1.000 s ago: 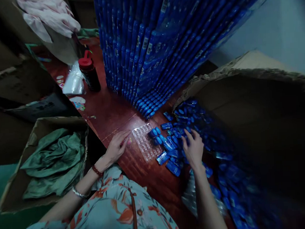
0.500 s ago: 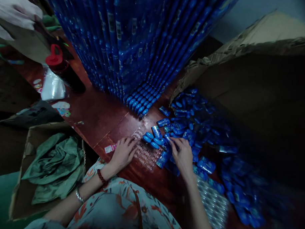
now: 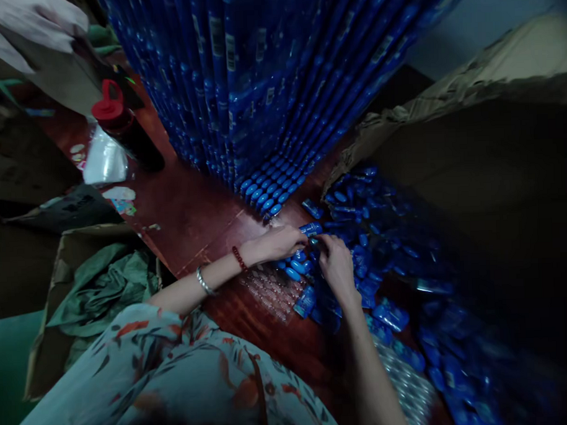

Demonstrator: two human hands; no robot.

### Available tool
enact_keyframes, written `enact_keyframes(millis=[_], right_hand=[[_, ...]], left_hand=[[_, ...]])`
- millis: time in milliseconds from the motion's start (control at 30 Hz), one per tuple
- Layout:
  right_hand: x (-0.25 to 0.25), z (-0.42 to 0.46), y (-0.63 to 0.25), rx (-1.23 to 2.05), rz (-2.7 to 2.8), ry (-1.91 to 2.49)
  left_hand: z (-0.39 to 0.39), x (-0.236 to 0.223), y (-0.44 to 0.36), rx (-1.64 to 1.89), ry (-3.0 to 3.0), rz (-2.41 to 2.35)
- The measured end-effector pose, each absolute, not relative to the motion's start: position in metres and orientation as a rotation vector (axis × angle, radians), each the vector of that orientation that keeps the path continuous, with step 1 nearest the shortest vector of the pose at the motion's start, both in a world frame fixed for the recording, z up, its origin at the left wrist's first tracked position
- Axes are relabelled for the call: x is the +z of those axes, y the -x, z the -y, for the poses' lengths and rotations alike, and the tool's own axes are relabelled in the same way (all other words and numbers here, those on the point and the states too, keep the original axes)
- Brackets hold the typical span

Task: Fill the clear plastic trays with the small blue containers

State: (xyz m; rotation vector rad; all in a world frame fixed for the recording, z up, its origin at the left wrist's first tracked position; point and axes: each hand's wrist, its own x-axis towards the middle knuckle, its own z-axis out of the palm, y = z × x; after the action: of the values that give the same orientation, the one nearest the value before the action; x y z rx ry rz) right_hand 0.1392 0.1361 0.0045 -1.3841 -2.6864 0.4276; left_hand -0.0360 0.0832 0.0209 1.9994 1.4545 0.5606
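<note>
My left hand (image 3: 284, 242) reaches across the clear ridged plastic tray (image 3: 270, 296), fingertips closed near those of my right hand. What its fingers hold is hidden. My right hand (image 3: 337, 265) pinches a small blue bottle (image 3: 313, 241) between thumb and fingers, close beside the left fingertips. Below the left hand, several blue bottles (image 3: 293, 274) stand in the tray with their rounded ends up. Another blue bottle (image 3: 305, 301) lies at the tray's right edge. The loose pile of blue bottles (image 3: 372, 222) spreads to the right of my right hand.
A tall stack of packed blue bottles (image 3: 256, 102) rises in front on the red-brown surface (image 3: 181, 222). A large torn carton (image 3: 472, 162) stands right. Left are a dark red-lidded flask (image 3: 132, 134), clear plastic bags (image 3: 105, 158) and a box (image 3: 58, 288) with green cloth. A silvery tray (image 3: 405, 382) lies lower right.
My left hand has moved right and forward from the tray's left edge to meet my right hand. The right hand has lifted its bottle slightly toward it. The view has shifted a little.
</note>
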Motion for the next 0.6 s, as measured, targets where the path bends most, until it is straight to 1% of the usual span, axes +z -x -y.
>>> enact_keyframes(millis=[100,267,433,500,600], right_hand=[[-0.005,-0.147,-0.142,0.348,2.721,1.332],[-0.006,-0.175,-0.127,0.188,3.015,1.264],[-0.006,-0.189,-0.115,0.249,3.001,1.378],[-0.009,-0.19,-0.115,0.338,2.913,1.41],[-0.015,-0.185,-0.122,0.525,2.689,1.387]], left_hand=[[-0.102,0.017,0.026,0.21,-2.015,-1.457],[-0.111,0.01,0.021,0.054,-2.154,-1.53],[-0.115,-0.002,0.025,0.096,-2.199,-1.664],[-0.119,-0.006,0.031,0.129,-2.23,-1.689],[-0.119,-0.005,0.046,0.222,-2.271,-1.606]])
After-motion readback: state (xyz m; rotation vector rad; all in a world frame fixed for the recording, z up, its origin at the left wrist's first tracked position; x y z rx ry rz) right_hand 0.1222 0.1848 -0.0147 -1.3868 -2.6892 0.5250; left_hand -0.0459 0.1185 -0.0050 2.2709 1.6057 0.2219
